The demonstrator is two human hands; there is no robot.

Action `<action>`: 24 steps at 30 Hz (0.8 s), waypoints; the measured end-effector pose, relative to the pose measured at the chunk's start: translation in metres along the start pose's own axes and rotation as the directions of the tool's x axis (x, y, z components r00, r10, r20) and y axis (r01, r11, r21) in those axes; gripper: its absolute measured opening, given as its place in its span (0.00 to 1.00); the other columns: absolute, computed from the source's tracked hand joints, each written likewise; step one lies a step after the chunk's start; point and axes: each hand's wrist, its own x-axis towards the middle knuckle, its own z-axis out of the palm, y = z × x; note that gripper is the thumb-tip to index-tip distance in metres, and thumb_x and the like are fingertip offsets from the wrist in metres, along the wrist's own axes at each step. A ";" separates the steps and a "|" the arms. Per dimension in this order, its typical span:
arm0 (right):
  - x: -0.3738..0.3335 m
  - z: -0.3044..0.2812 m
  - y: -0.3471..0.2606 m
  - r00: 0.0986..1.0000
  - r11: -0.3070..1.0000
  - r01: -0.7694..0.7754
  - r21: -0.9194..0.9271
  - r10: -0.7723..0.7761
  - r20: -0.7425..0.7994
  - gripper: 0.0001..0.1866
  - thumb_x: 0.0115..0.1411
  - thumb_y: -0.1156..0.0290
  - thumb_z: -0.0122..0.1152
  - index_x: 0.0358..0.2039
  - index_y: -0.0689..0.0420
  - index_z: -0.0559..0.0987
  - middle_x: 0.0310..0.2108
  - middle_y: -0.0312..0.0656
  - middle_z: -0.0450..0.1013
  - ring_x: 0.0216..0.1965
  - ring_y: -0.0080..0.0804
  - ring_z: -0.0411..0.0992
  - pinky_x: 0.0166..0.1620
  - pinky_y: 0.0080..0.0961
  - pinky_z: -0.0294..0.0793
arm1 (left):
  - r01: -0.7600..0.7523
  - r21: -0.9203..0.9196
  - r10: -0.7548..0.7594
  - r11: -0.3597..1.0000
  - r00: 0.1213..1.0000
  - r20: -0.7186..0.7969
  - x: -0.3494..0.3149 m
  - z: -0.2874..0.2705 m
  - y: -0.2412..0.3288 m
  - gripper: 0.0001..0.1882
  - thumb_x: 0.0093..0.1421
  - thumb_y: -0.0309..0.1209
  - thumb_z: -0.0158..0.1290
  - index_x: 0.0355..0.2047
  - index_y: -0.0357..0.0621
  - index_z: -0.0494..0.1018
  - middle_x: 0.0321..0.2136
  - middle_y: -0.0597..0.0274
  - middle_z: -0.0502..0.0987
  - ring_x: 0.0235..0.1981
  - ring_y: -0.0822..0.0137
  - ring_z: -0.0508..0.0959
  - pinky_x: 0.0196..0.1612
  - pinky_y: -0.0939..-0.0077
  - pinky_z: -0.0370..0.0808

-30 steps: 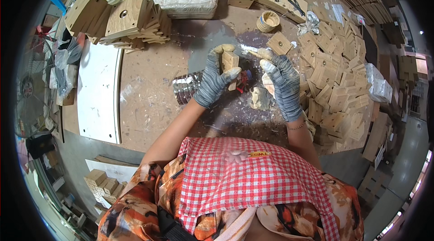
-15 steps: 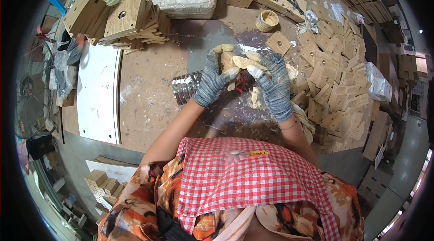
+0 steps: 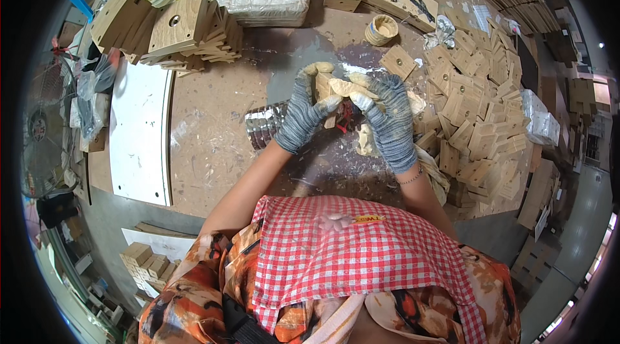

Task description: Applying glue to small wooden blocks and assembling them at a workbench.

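The grey-gloved left hand point(image 3: 301, 113) curls firmly round a small rectangular pale-wood block point(image 3: 322, 86); the grey-gloved right hand point(image 3: 391, 115), pinching a cream-coloured flat piece point(image 3: 346, 88), has just swung in, so piece and block now seem to meet above the stained brown table point(image 3: 210, 102).

Gloves point(image 3: 298, 115) are grey with cream fingertips point(image 3: 324, 68). The wooden block point(image 3: 323, 86) is tan. The apron point(image 3: 336, 257) carries red-and-white check; the shirt point(image 3: 184, 286), an orange, black and cream print. The board point(image 3: 139, 137) is white.
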 end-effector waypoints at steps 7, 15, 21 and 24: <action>-0.003 0.001 0.001 0.993 0.976 -0.096 0.198 0.108 -0.052 0.13 0.54 0.74 0.62 0.41 0.61 0.78 0.40 0.40 0.69 0.41 0.28 0.68 0.46 0.23 0.68 | 0.035 -0.002 -0.035 0.999 0.999 -0.001 0.000 0.001 0.004 0.33 0.51 0.39 0.60 0.53 0.43 0.58 0.48 0.60 0.63 0.50 0.67 0.64 0.56 0.71 0.60; -0.001 0.004 0.001 0.999 0.997 -0.035 0.072 0.036 -0.009 0.13 0.55 0.72 0.60 0.40 0.62 0.77 0.39 0.41 0.70 0.42 0.30 0.68 0.48 0.25 0.67 | 0.002 -0.007 -0.002 1.000 1.000 0.009 -0.001 0.000 0.002 0.32 0.51 0.37 0.59 0.53 0.43 0.58 0.48 0.60 0.63 0.50 0.67 0.64 0.56 0.71 0.60; -0.003 0.001 0.002 0.990 0.980 -0.122 0.158 0.132 -0.054 0.13 0.54 0.72 0.61 0.40 0.62 0.77 0.39 0.41 0.70 0.41 0.30 0.68 0.48 0.25 0.67 | 0.036 0.005 -0.036 0.999 0.999 -0.007 -0.001 0.002 0.006 0.32 0.51 0.37 0.59 0.53 0.43 0.58 0.48 0.60 0.63 0.50 0.67 0.64 0.56 0.71 0.60; -0.001 0.002 -0.002 0.996 0.993 -0.080 0.087 0.084 -0.040 0.13 0.54 0.72 0.61 0.40 0.62 0.77 0.39 0.41 0.70 0.42 0.29 0.68 0.48 0.25 0.68 | 0.061 -0.015 -0.061 0.998 0.998 -0.003 -0.003 0.001 0.007 0.32 0.51 0.37 0.59 0.53 0.43 0.58 0.48 0.60 0.63 0.50 0.67 0.64 0.56 0.71 0.60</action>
